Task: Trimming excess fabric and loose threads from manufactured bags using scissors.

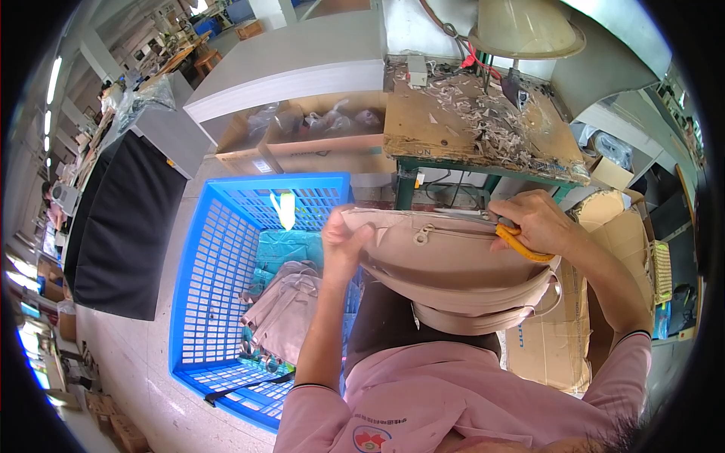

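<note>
I hold a beige bag (pixel 453 268) across my lap, its zip pull and ring facing up. My left hand (pixel 343 240) is closed on the top left edge of the bag, fingers wrapped over it. My right hand (pixel 540 219) is at the top right edge, closed on a yellow-handled cutting tool (pixel 521 244), probably thread snips; its blades lie along the edge and are partly hidden by my fingers. A looped strap hangs at the bag's lower right.
A blue basket (pixel 211 272) on my left holds beige and teal pieces. Ahead stands a scrap-strewn worktable (pixel 423 121) with a lamp (pixel 525 30). Open cartons (pixel 317 151) lie under a grey counter (pixel 287 60). Torn cardboard (pixel 551 347) is on my right.
</note>
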A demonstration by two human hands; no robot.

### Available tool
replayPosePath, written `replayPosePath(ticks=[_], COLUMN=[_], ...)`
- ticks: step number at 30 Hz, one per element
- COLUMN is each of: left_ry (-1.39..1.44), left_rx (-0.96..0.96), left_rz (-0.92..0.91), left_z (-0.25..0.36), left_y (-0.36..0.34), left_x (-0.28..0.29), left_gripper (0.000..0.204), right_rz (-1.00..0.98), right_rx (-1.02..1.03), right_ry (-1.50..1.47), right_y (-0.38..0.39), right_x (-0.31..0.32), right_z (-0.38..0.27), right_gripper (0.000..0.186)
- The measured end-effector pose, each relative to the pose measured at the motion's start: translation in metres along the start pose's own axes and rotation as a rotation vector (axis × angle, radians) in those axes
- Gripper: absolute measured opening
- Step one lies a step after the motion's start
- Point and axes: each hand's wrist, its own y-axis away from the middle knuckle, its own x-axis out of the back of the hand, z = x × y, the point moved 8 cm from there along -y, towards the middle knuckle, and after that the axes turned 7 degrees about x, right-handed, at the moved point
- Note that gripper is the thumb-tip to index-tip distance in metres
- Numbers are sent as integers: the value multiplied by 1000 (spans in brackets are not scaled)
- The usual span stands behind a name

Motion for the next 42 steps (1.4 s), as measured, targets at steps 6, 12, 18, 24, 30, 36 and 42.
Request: replayPosePath(ticks=[6, 12, 18, 24, 30, 36, 42], left_ry=[-80, -143, -166, -162, -124, -124, -207], left_rx=[-1, -1, -33, -25, 2, -11, -7], left_rz=[-27, -51, -81, -105, -123, -122, -86], left_z=[7, 19, 22, 25, 25, 24, 24], left_y=[-1, 5, 7, 9, 10, 11, 12], left_x=[-29, -55, -64, -67, -70, -70, -56], left_gripper=[29, 30, 29, 28, 28, 28, 29], right_rz=[43, -60, -108, -54, -31, -76, 316], right_rx=[-215, -128, -103, -45, 29, 17, -257], right_ry=[-330, -227, -194, -209, -193, -193, -558], right_y=[-23, -45, -54, -57, -57, -53, -11], right_x=[22, 23, 24, 24, 31, 20, 37], right_z=[-4, -24, -29, -32, -38, -34, 15], right_gripper=[47, 51, 53, 49, 41, 42, 42])
